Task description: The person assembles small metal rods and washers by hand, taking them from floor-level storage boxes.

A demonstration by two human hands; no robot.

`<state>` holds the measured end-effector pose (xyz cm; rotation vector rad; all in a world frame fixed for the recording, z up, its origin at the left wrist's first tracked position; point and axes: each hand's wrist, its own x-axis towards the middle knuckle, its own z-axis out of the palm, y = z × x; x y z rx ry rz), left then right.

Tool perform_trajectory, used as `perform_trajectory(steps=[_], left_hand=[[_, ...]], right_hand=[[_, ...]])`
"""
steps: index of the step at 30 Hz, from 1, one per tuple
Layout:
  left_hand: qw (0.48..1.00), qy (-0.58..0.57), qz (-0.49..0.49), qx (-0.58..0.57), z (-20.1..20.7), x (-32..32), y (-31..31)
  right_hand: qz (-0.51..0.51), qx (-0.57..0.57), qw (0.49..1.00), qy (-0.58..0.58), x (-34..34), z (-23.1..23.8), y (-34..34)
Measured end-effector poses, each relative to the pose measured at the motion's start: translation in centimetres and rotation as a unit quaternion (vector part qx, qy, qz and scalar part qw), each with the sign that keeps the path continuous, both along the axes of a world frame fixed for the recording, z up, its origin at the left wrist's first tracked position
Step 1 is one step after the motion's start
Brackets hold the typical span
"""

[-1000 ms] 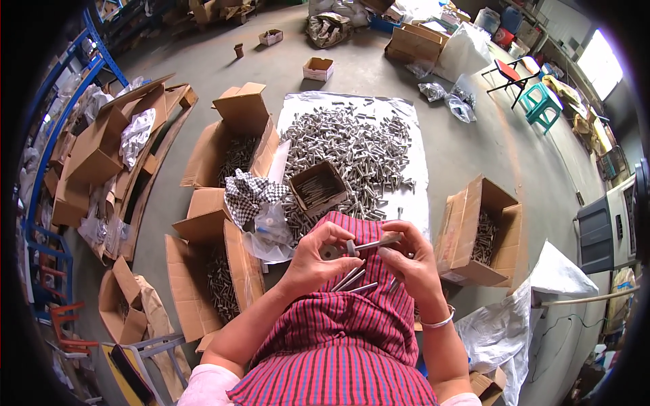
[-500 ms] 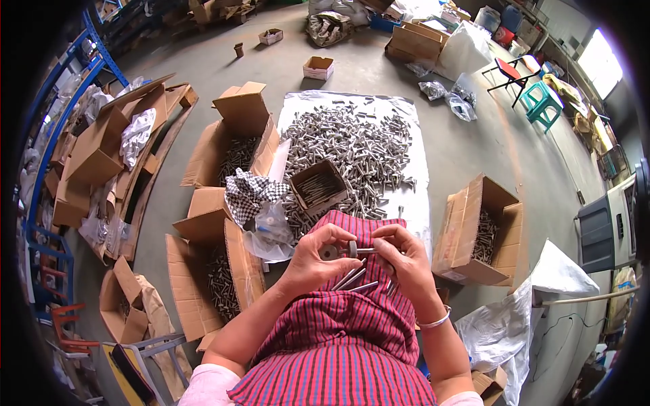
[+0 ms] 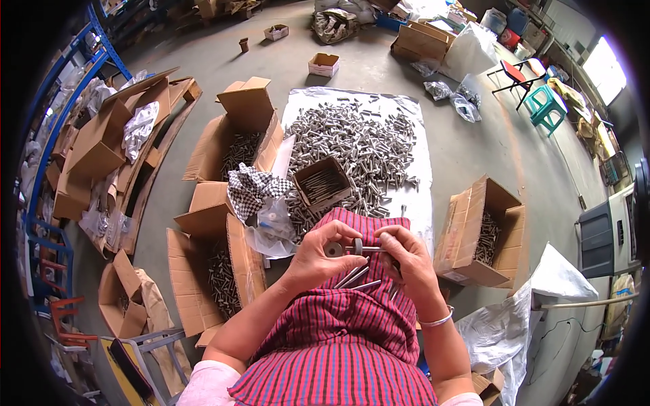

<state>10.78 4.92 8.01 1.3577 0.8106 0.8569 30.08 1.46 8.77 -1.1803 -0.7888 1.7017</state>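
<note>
My left hand [image 3: 317,260] is closed, thumb and fingers around two round grey metal rings. One ring [image 3: 334,250] faces up with a small hole in its middle; the other ring [image 3: 358,247] is seen nearly edge-on. Between the thumb and fingers of my right hand [image 3: 406,254] is a slim metal pin [image 3: 374,250], its left end at the edge-on ring. Whether the pin's tip is inside that ring I cannot tell. Several loose metal pins [image 3: 353,276] lie on the striped apron [image 3: 338,318] in my lap, just below both hands.
A heap of short metal pins [image 3: 359,139] covers a white sheet [image 3: 423,203] ahead. On it stands a small open carton [image 3: 342,196] of pins. Large cartons with metal pieces stand left [image 3: 247,260] and right [image 3: 453,233]. A checkered cloth [image 3: 247,196] and plastic bag [image 3: 274,223] lie left.
Both hands keep their grips, with the pin still at the edge-on ring. Only small finger and ring shifts show; the whole view has moved slightly.
</note>
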Motion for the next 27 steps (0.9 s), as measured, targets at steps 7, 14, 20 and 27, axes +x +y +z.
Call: perform_trajectory(steps=[7,14,20,27], left_hand=[[1.0,0.003,-0.002,-0.01,0.0,-0.7,-0.1],[1.0,-0.013,-0.007,0.027,0.4,-0.9,0.3],[0.998,0.025,-0.011,0.053,-0.1,-0.8,0.1],[0.997,0.025,0.001,0.071,-0.7,-0.5,0.1]], right_hand=[[-0.018,-0.014,0.999,0.029,-0.1,0.4,0.3],[-0.044,0.013,0.998,-0.039,-1.2,2.5,0.4],[-0.019,0.039,0.999,-0.009,-0.6,1.5,-0.1],[-0.025,0.026,0.999,0.021,-0.4,0.2,-0.2]])
